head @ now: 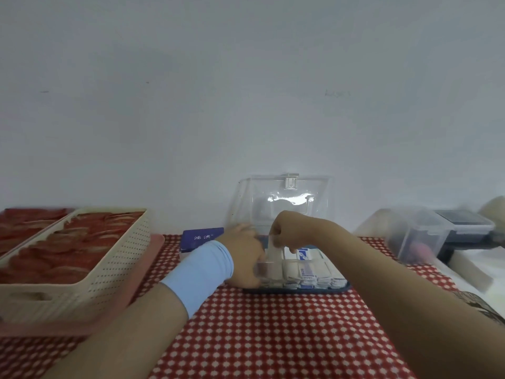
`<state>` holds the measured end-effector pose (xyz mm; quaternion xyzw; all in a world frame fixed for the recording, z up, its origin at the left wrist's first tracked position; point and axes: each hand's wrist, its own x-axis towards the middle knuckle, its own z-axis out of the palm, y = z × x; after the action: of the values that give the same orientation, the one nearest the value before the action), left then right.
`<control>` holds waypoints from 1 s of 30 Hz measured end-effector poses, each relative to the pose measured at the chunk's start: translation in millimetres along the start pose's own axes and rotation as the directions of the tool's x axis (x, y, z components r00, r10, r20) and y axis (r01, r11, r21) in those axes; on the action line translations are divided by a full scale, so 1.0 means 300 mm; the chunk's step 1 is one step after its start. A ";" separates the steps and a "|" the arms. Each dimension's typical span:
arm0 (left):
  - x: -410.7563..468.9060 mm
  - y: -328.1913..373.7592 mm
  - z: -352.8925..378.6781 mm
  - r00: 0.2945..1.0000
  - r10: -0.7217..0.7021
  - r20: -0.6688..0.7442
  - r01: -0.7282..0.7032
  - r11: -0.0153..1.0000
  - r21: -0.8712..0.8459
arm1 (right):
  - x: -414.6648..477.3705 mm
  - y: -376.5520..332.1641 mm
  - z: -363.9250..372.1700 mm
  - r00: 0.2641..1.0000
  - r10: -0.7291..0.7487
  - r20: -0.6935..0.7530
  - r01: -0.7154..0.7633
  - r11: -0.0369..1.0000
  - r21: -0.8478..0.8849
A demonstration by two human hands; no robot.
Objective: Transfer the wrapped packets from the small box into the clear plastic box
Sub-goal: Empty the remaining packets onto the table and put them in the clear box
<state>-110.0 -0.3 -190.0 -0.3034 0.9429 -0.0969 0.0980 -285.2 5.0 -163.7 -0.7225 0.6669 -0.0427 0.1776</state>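
A person's right hand (285, 229), fingers curled, pinched a wrapped packet (274, 250) by its upper end and held it upright over the left part of the clear plastic box (314, 259); the box stood on the table (273, 329), which was spread with a red-and-white checked cloth, and its open lid (284, 192) leaned back against the white wall (246, 91). More white packets with blue print (306, 273) already lay side by side inside the box. The left hand (243, 258), a pale blue sleeve (202, 272) at its wrist, sat against the box's left side; blur made it impossible to tell how its fingers lay or whether they held anything.

The packets looked light, thin and flexible, probably slick in their wrappers; a pinch at one short end, as here, seemed the surest hold, with little risk of damage but some of slipping or buckling.

A small blue box (202, 237) lay just behind the left hand, near the wall; its contents were out of sight. A beige perforated basket (114, 258) of red items sat on a pink tray (155, 247) to the left, well apart; a second clear container (420, 233) stood to the right. Nothing blocked the short path between the two boxes save the left hand itself.
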 end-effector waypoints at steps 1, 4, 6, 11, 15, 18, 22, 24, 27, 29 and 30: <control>0.002 0.000 0.000 1.000 0.003 -0.016 -0.003 1.000 -0.009 | 0.005 -0.002 0.007 1.000 0.000 0.001 0.000 1.000 -0.009; -0.002 0.006 -0.014 0.999 -0.014 -0.037 0.012 0.998 -0.055 | 0.017 -0.006 0.024 1.000 0.005 0.009 -0.005 0.998 -0.059; -0.008 0.010 -0.027 0.997 -0.040 -0.065 0.031 0.991 -0.132 | 0.031 -0.012 0.039 1.000 0.013 0.008 -0.012 0.994 -0.105; 0.002 0.019 -0.026 0.992 -0.039 -0.123 0.015 0.982 -0.189 | 0.047 -0.025 0.061 1.000 0.015 -0.022 -0.020 0.967 -0.252; 0.020 0.043 -0.003 0.999 -0.039 -0.013 0.037 0.987 -0.154 | 0.037 -0.020 0.063 0.998 -0.015 -0.055 -0.002 0.953 -0.301; 0.024 0.042 -0.003 0.999 -0.039 0.034 0.045 0.984 -0.170 | 0.039 -0.006 0.054 0.997 -0.027 -0.069 0.006 0.955 -0.296; 0.025 0.044 -0.014 0.998 -0.036 0.054 0.045 0.982 -0.184 | 0.018 -0.006 0.032 0.993 -0.063 -0.097 0.033 0.958 -0.284; 0.026 0.044 -0.012 0.997 -0.046 0.054 0.055 0.982 -0.181 | -0.004 -0.012 0.032 0.995 -0.077 -0.067 0.055 0.960 -0.274; 0.018 0.047 -0.022 0.998 -0.054 0.034 0.059 0.983 -0.172 | -0.029 -0.009 0.021 0.994 -0.092 -0.059 0.078 0.976 -0.203; 0.008 0.046 -0.046 0.998 -0.058 0.013 0.060 0.983 -0.171 | -0.037 0.010 -0.007 0.985 -0.088 -0.145 0.077 0.994 -0.084; 0.005 0.040 -0.059 0.998 -0.064 -0.013 0.060 0.978 -0.198 | -0.042 0.022 -0.029 0.974 -0.080 -0.210 0.077 0.997 -0.022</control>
<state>-122.2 10.6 -176.0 -0.3399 0.9388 -0.0089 0.0553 -295.4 15.3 -155.3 -0.7408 0.6532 -0.1215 0.0989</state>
